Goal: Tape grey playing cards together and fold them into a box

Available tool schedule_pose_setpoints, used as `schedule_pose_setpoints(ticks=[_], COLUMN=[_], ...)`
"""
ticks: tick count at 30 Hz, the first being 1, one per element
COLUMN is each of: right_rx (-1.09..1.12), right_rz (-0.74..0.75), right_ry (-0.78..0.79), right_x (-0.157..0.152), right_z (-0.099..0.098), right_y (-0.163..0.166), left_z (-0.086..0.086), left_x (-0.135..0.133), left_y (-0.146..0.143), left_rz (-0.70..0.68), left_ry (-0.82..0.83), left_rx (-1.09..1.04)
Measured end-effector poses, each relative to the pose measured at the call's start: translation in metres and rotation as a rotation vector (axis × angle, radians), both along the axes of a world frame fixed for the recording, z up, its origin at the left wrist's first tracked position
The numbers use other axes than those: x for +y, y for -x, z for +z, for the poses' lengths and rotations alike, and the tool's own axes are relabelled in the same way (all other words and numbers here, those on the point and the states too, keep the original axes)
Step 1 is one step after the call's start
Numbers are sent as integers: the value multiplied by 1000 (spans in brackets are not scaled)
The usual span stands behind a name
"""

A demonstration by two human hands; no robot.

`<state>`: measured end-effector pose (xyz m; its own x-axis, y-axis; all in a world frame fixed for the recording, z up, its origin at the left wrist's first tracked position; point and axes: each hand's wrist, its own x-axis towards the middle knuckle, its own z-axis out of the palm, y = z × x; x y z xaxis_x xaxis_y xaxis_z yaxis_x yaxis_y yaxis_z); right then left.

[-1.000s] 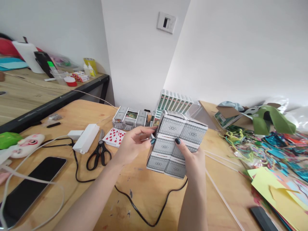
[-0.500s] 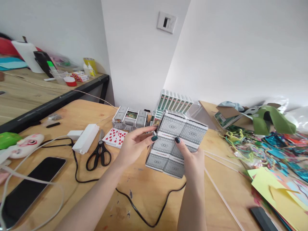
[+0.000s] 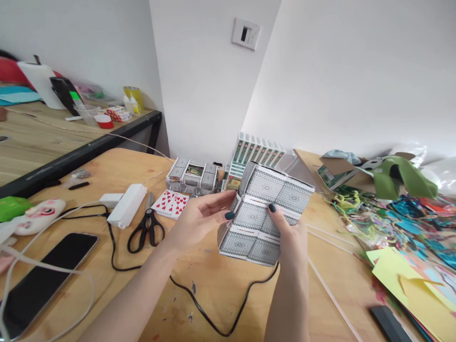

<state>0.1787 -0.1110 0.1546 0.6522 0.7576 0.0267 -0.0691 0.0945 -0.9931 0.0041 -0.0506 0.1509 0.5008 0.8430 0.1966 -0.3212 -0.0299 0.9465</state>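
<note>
A box made of grey-patterned playing cards (image 3: 252, 217) is held tilted above the wooden table. My right hand (image 3: 290, 237) grips its right side, thumb on the front face and the other fingers hidden behind. At the left edge of the box, my left hand (image 3: 204, 218) has its thumb and fingers closed around the side; what exactly they pinch there is hidden. Behind lies a similar card-covered box (image 3: 192, 175). A fan of heart playing cards (image 3: 171, 203) rests near black-handled scissors (image 3: 147, 228), left of my left hand.
Stacked card packs (image 3: 258, 149) stand behind the held box. A white adapter (image 3: 127, 205), a phone (image 3: 50, 282) and a black cable (image 3: 228, 332) lie on the table. Colourful scraps (image 3: 402, 213), yellow paper (image 3: 409, 289) and clear thin sticks (image 3: 331, 289) are at the right.
The held card box has shifted slightly right and turned a little, with both hands moving along with it. The things on the table have stayed put.
</note>
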Motion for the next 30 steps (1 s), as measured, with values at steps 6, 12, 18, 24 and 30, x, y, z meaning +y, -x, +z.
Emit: schedule_pose_setpoints(ticks=[6,12,18,24,30], right_rx=[-70,-59,-74,-116,-55], right_rz=[-31,-28,-44,-87,-52], right_ry=[77,87,67,80,62], right_x=[0,1,3,2,1], right_z=[1,-2,-3,-5,-7], right_y=[0,-2,-2,-8,-11], left_z=[-2,-10,-9,-17,-18], left_x=[3,6,0,-5,-2], left_y=[-4,-6,-14,-25,-20], left_rz=[8,70,76,107,138], left_ry=[66,142,109,71,26], left_rx=[-44,-43,-35,11,28])
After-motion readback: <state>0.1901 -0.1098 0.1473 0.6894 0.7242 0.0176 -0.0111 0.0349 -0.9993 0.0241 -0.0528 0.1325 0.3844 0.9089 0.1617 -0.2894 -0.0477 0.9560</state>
